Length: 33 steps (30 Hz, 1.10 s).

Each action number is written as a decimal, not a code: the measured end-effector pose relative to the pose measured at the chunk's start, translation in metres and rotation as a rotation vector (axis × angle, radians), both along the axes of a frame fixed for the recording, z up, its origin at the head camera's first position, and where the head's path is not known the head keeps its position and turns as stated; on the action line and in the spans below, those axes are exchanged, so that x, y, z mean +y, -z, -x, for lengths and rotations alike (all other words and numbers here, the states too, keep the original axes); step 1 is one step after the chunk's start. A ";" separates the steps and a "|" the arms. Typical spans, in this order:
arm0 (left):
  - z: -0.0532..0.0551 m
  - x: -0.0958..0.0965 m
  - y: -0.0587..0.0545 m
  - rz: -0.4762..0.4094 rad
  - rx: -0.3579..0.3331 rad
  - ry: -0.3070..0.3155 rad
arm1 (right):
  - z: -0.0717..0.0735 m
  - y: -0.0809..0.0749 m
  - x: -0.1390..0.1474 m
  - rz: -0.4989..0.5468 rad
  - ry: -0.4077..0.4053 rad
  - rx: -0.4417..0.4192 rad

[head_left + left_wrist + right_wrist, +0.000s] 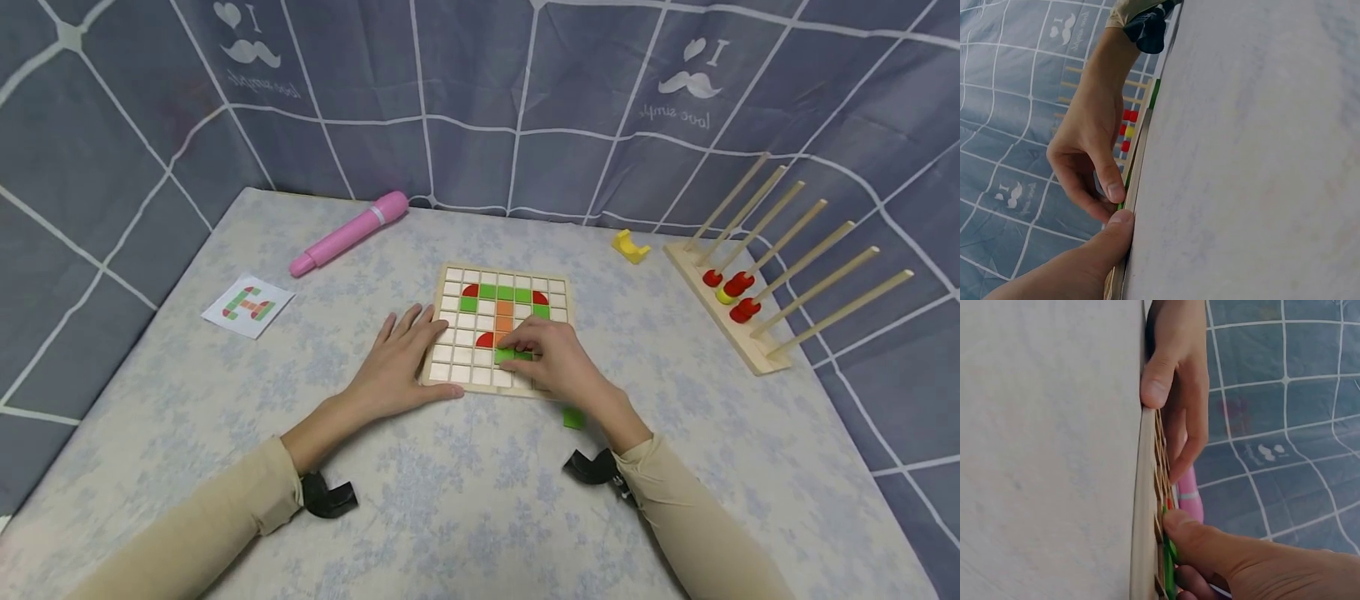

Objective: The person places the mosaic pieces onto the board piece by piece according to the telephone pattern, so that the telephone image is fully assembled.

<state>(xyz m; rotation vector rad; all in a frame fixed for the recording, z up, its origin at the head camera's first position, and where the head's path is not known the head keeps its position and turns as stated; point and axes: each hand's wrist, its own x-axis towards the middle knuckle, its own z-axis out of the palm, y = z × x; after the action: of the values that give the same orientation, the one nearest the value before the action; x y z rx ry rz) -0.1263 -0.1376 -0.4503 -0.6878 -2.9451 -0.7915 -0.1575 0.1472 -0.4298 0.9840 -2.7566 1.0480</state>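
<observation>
A wooden grid board (442, 372) with pale square cells lies mid-table. Set in it are green square tiles (505, 292), orange tiles (504, 309) in a column, and red quarter-round tiles (486, 339). My left hand (397, 362) rests along the board's left side, fingers stretched out and thumb at the near left corner. Over the lower right of the grid, my right hand (558, 354) pinches at a green tile (507, 356) between thumb and fingers; the hand hides nearby cells. In the right wrist view, the right thumb (1194, 534) lies against green tiles (1168, 562).
A loose green tile (573, 417) lies by the board's near edge. Left of the board are a pattern card (248, 306) and a pink cylindrical object (350, 233). A yellow curved piece (630, 247) and a wooden peg rack (750, 342) with red and yellow beads stand right.
</observation>
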 end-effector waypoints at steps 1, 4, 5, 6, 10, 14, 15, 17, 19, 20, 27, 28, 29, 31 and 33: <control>0.000 0.000 0.000 0.002 -0.003 -0.001 | 0.000 0.000 0.000 0.005 -0.002 0.003; 0.000 -0.001 0.000 0.009 -0.007 -0.003 | -0.001 0.001 -0.002 0.023 -0.013 0.013; 0.000 -0.002 0.000 0.009 -0.006 -0.003 | -0.002 0.000 -0.003 0.024 -0.014 0.017; 0.000 -0.002 -0.001 0.009 -0.005 -0.002 | -0.002 -0.001 -0.004 0.020 -0.014 0.018; 0.000 -0.002 -0.002 0.014 0.009 0.000 | -0.005 -0.006 -0.005 -0.009 -0.021 0.010; -0.001 -0.003 -0.003 0.029 0.026 0.002 | -0.010 -0.011 0.003 -0.030 -0.032 0.011; -0.002 -0.004 -0.003 0.031 0.028 0.002 | -0.012 -0.012 0.007 -0.032 -0.030 0.012; -0.004 -0.005 -0.003 0.029 0.033 0.003 | -0.017 -0.014 0.015 -0.039 -0.016 0.009; -0.005 -0.005 -0.002 0.025 0.037 0.005 | -0.024 -0.015 0.026 -0.043 0.005 0.009; -0.005 -0.006 -0.001 0.021 0.036 0.004 | -0.028 -0.015 0.031 -0.041 0.016 0.010; -0.004 -0.006 0.003 0.016 0.042 0.010 | -0.049 -0.008 0.070 0.001 0.075 0.017; -0.004 -0.005 0.004 0.020 0.044 0.017 | -0.051 -0.007 0.075 0.002 0.074 0.013; -0.003 -0.005 0.004 0.023 0.046 0.022 | -0.052 -0.006 0.079 0.000 0.068 0.005; -0.002 -0.003 0.006 0.031 0.050 0.031 | -0.055 -0.006 0.085 -0.017 0.052 -0.010; -0.001 -0.002 0.008 0.039 0.055 0.039 | -0.058 -0.006 0.089 -0.038 0.035 -0.029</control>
<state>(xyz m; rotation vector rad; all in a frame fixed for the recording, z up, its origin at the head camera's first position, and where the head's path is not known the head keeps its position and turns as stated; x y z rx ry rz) -0.1256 -0.1401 -0.4579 -0.7590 -2.9133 -0.7073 -0.0996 0.2366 -0.4234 0.9283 -2.8159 1.0167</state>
